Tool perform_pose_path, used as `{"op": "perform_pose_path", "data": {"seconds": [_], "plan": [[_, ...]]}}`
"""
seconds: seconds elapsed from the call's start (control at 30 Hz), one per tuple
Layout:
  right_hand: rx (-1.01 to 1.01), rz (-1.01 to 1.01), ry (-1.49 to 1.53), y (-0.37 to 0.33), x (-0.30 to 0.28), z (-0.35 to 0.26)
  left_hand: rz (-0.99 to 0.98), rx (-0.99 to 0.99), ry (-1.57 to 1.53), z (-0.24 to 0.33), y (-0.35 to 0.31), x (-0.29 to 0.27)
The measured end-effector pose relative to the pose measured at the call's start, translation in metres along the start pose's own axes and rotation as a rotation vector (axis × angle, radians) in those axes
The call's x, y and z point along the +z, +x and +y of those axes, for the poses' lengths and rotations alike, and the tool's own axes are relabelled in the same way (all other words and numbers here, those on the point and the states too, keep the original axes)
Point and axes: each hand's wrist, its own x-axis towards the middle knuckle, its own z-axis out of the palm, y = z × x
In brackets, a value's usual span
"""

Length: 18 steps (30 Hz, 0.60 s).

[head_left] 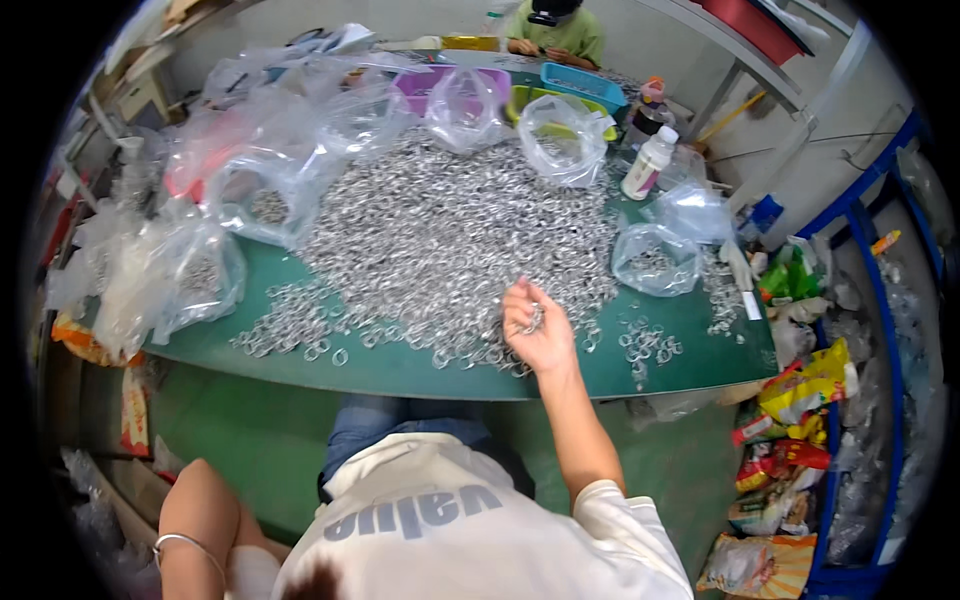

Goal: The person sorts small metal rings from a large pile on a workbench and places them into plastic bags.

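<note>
My right hand (545,345) is held over the near part of a large heap of silvery metal rings (450,225) on the green table (400,377). Its palm is turned up and the fingers are curled around a few small metal rings (536,317). Loose rings (290,322) are scattered left of the heap's near edge, and a smaller group of rings (648,345) is to the right of my hand. My left arm (200,505), with a bangle on it, is bent at the lower left; the left hand is out of the picture.
Clear plastic bags (265,200) holding rings stand at the left, with another bag (657,262) at the right. Behind the heap are a purple basket (410,88), a blue basket (585,85) and a white bottle (650,165). Across the table sits another person (560,35). A blue rack (870,260) stands at right.
</note>
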Motion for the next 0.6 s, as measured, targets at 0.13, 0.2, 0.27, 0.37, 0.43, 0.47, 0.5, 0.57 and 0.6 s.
{"op": "perform_pose_path", "data": {"seconds": [0.13, 0.2, 0.27, 0.37, 0.43, 0.47, 0.5, 0.57, 0.6], "plan": [[-0.231, 0.074, -0.002, -0.021, 0.006, -0.007, -0.16, 0.233, 0.022, 0.048, 0.004, 0.034], [-0.227, -0.029, -0.032, -0.013, -0.001, -0.001, -0.085, 0.362, -0.043, 0.025, 0.0, 0.036], [-0.125, -0.042, -0.023, 0.0, 0.004, 0.049, 0.262, 0.315, -0.259, -0.004, -0.004, 0.033], [-0.111, -0.093, -0.018, -0.008, 0.008, 0.057, 0.632, 0.419, -0.527, -0.072, -0.049, 0.04], [-0.067, -0.059, 0.039, -0.006, 0.011, 0.064, 0.985, 0.32, -0.734, -0.103, -0.07, 0.054], [-0.07, -0.036, 0.058, -0.006, 0.016, 0.068, 1.169, 0.263, -0.757, -0.121, -0.077, 0.058], [-0.072, -0.037, 0.028, -0.005, 0.018, 0.071, 1.303, 0.24, -0.834, -0.14, -0.088, 0.064], [-0.092, -0.029, -0.048, -0.001, 0.019, 0.071, 1.787, 0.161, -1.174, -0.169, -0.093, 0.075], [-0.061, -0.039, -0.055, 0.002, 0.018, 0.07, 1.997, 0.169, -1.317, -0.182, -0.095, 0.073]]}}
